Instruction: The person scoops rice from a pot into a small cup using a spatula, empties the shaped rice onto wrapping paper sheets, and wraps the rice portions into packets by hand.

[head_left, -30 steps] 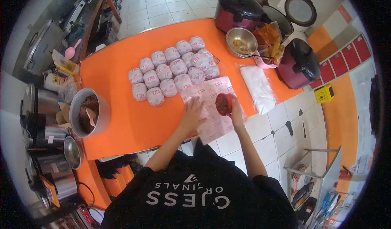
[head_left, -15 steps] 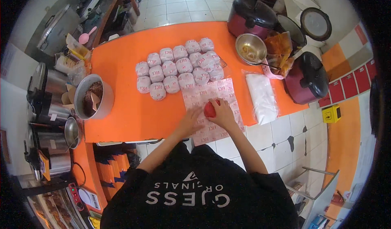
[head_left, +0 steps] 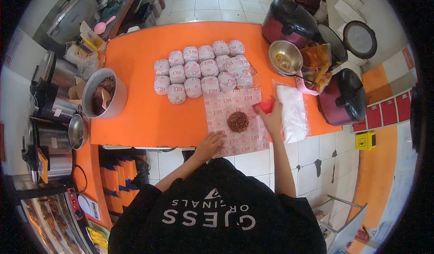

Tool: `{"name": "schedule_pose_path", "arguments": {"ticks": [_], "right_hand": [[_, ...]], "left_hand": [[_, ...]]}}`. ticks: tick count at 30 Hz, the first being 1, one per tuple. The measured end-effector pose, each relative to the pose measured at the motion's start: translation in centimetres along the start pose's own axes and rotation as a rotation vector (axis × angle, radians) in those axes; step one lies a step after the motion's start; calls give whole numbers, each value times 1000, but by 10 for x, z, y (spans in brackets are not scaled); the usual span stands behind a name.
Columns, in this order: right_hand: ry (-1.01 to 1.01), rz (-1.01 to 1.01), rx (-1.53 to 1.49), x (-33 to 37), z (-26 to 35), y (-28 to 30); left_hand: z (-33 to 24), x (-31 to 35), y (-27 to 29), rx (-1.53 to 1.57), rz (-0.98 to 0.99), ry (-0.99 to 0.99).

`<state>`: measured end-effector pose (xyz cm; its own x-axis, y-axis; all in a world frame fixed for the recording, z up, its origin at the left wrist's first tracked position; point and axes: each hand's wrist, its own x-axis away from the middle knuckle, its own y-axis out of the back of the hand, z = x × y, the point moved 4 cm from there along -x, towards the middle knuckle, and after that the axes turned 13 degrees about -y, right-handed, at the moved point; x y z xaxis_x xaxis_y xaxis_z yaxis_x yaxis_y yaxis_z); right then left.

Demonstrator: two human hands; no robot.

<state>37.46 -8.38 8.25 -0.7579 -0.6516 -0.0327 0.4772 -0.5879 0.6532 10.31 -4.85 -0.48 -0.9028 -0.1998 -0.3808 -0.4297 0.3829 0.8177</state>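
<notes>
A round mound of reddish-brown rice-like grains [head_left: 238,122] lies on a printed sheet of wrapping paper [head_left: 249,142] at the table's front edge. To the right of the mound, my right hand [head_left: 270,115] grips a small red bowl [head_left: 263,105], tilted above the paper's right edge. My left hand [head_left: 211,144] is open, its fingers resting on the paper's lower left part. Behind the sheet stand several round bundles wrapped in printed white paper [head_left: 192,69], packed in rows with one or more on top.
At the left of the orange table [head_left: 140,123] stands a deep grey pot [head_left: 121,101] holding brown grains. On the right are a plastic-wrapped white stack [head_left: 293,114], a metal bowl [head_left: 285,49], a pink basket [head_left: 306,87] and maroon rice cookers [head_left: 341,98].
My right hand has lifted the red bowl off the paper and moved right, uncovering the grain mound. The left hand has drawn back from beside the bowl to the sheet's lower left edge.
</notes>
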Motion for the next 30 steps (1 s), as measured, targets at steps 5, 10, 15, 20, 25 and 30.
{"name": "schedule_pose_path", "arguments": {"ticks": [5,10,15,20,25,30], "right_hand": [[55,-198,136,0,-48,11],[469,-32,437,72,-27,7],[612,220,447,100,-47,11],[587,118,411,89,-72,21],[489,247,308,100,-70,32],[207,411,-59,112,-68,33]], "left_hand": [[1,-5,-2,-37,-26,-10],[13,-15,5,266,59,202],[-14,-48,47,303,-80,203],[-46,-38,40,-170,-115,-207],[-18,-6,30,-65,115,-41],[4,19,51,237,-18,137]]}}
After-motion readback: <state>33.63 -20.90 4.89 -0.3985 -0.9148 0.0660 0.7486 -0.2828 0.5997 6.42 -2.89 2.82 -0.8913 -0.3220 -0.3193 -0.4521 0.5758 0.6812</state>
